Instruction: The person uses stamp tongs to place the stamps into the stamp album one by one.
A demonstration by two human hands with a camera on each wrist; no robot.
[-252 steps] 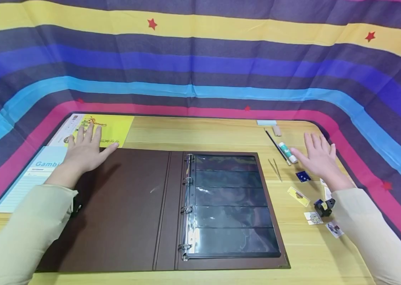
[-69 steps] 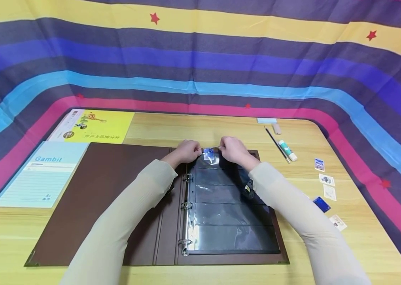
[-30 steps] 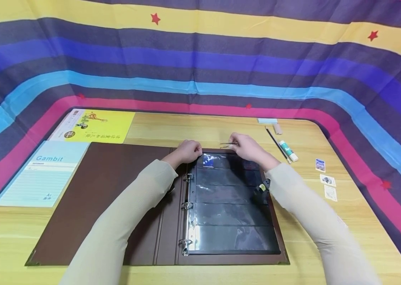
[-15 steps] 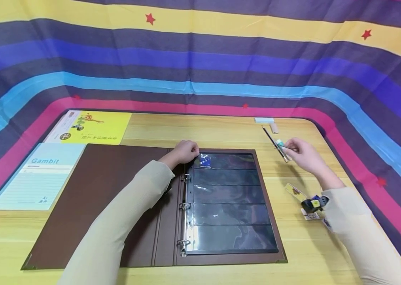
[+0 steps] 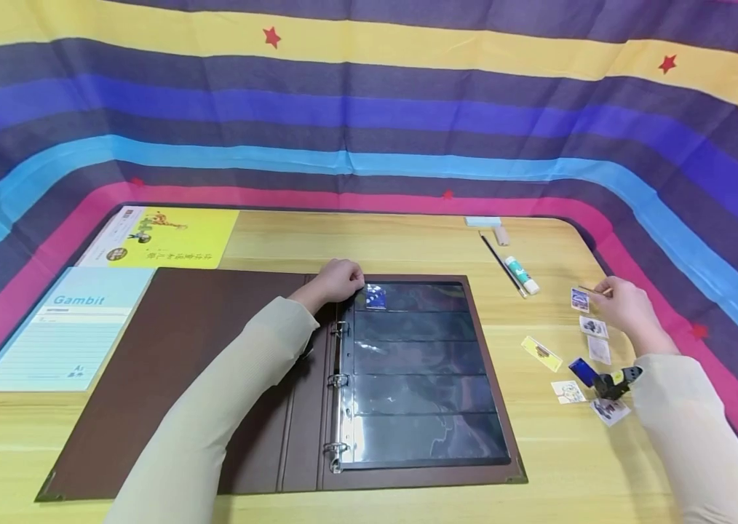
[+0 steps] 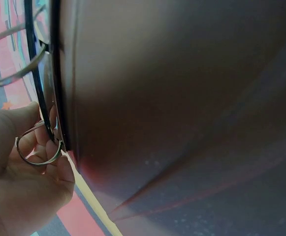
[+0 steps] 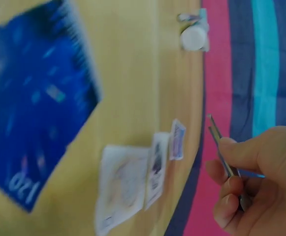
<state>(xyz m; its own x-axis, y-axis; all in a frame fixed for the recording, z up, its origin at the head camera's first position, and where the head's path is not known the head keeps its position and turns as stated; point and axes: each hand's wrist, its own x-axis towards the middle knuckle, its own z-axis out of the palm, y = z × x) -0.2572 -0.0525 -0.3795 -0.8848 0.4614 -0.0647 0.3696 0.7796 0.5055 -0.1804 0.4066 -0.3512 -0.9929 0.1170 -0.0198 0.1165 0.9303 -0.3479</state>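
Observation:
A stamp album (image 5: pixel 231 407) lies spread on the table, its ring-bound black pocket page (image 5: pixel 424 397) on the right. My left hand (image 5: pixel 336 281) pinches that page's upper corner beside the top ring (image 6: pixel 39 160). A blue stamp (image 5: pixel 376 298) sits in the top row at its left end. Out to the right, my right hand (image 5: pixel 627 307) holds tweezers (image 7: pixel 226 163) between thumb and fingers, tips slightly apart. The tips overlap the farthest blue-and-white stamp (image 5: pixel 580 300) in the head view. Two pale stamps (image 5: pixel 593 327) and a dark blue stamp (image 7: pixel 39 108) lie nearer.
More stamps, including a long yellow one (image 5: pixel 542 354), lie right of the album. Behind them are a glue stick (image 5: pixel 522 275), a pencil (image 5: pixel 503 264) and an eraser (image 5: pixel 502 235). A Gambit notebook (image 5: pixel 68 327) and a yellow book (image 5: pixel 179 240) lie at the left.
The blue stamp, earlier held with the tweezers at the page's top edge, now sits in the top row. My right hand has moved right with the tweezers to the loose stamps; my left stays put.

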